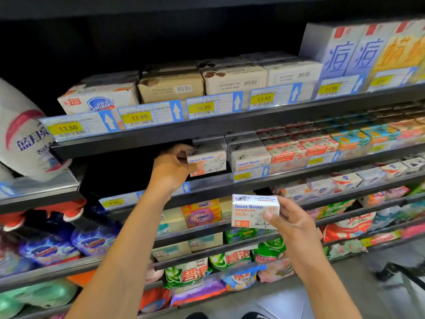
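Between the thumb and curled fingers [182, 148] of your left hand [171, 168], a Goat Soap box [210, 163] stands at the front of the middle shelf [216, 183], label outward, just beside the neighbouring Goat Soap stack [249, 159]. Whether its base rests on the shelf cannot be told. Your right hand [293, 223] pinches a second Goat Soap box [253, 212] by its right end, thumb on the face, in the air below that shelf. You appear to be filling the Goat Soap row. Next, square the shelf box against its neighbour, let go, then lift the second box over the shelf lip toward the dark gap [124, 173] on the left.
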Demonstrator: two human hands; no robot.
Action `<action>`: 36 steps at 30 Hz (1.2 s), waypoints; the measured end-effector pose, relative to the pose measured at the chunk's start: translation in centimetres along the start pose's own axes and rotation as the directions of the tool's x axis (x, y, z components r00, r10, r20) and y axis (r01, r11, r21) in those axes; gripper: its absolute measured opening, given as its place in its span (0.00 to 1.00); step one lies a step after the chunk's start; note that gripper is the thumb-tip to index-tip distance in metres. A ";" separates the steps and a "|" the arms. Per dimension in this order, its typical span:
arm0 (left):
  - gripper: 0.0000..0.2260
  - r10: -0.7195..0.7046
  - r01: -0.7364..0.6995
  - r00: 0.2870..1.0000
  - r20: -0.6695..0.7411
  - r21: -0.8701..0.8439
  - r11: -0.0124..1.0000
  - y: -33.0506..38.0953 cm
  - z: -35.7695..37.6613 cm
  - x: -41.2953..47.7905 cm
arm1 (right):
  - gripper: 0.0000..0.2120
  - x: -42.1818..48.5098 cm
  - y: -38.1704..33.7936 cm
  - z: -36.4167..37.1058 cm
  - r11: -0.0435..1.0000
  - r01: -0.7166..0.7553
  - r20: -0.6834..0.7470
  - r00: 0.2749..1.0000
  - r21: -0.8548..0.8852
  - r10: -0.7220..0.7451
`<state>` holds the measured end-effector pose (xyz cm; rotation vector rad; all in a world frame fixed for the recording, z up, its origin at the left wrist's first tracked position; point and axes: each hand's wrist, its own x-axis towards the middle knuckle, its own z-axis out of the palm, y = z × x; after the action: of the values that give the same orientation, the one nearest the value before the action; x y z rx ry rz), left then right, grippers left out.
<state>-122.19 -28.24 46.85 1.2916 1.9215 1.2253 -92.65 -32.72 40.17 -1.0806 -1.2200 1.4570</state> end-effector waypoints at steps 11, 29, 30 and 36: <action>0.20 0.038 -0.050 0.998 0.043 0.351 0.935 -0.2 1.2 1.4 | 0.20 0.4 2.0 -1.4 1.000 0.016 -0.003 1.000 0.013 -0.016; 0.22 0.014 -0.052 0.996 0.085 0.463 0.885 1.0 1.7 2.3 | 0.19 0.9 2.8 -0.9 1.000 0.005 0.056 0.998 -0.019 -0.004; 0.22 0.020 -0.058 0.996 0.087 0.461 0.886 1.0 1.7 2.2 | 0.19 1.0 2.7 -0.8 1.000 0.006 0.055 0.998 -0.015 -0.005; 0.25 -0.011 -0.032 0.996 0.085 0.483 0.875 0.6 1.1 1.2 | 0.17 1.2 1.5 0.0 0.999 0.032 0.062 0.998 0.005 -0.032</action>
<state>-121.55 -26.63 46.94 1.5681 2.2444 0.6901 -93.05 -31.72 38.64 -1.0148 -1.2718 1.4779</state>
